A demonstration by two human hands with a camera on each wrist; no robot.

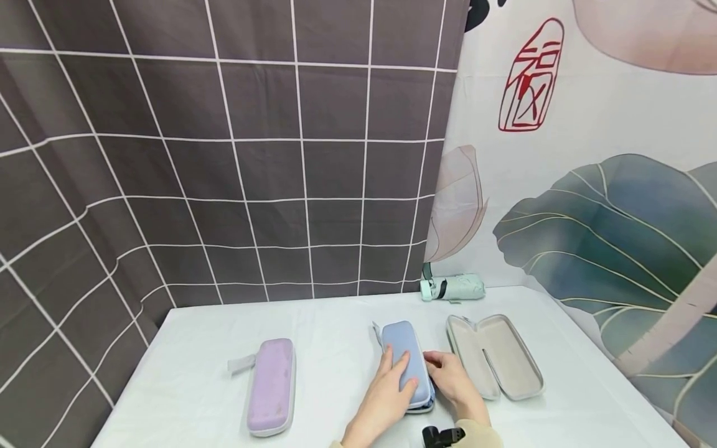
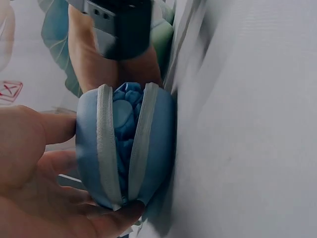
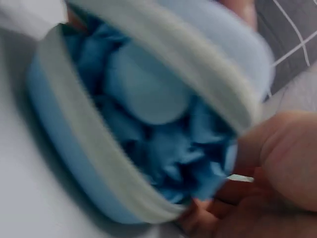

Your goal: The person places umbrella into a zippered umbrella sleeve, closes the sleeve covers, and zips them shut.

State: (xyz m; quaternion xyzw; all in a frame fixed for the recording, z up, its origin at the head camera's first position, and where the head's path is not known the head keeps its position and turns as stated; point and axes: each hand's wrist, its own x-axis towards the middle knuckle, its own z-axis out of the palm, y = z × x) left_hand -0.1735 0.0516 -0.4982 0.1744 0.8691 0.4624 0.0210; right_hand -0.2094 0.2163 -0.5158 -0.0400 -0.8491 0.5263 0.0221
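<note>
A light blue zip case (image 1: 402, 348) lies on the table, its two shells parted at the near end. Folded blue fabric (image 3: 181, 151) with a pale round end (image 3: 148, 89), resembling a compact umbrella, shows between the shells. My left hand (image 1: 386, 382) lies over the lid with fingers spread; in the left wrist view one fingertip (image 2: 131, 210) touches the zip edge. At the case's right side my right hand (image 1: 450, 376) pinches the edge, thumb and fingers bent; the exact spot held is partly hidden.
A grey case (image 1: 518, 361) lies unfolded to the right, with a thin dark strip along its middle. To the left is a closed purple case (image 1: 271, 386) with a strap. A mint green folded umbrella (image 1: 456, 287) lies at the table's back edge, by the hanging cloth.
</note>
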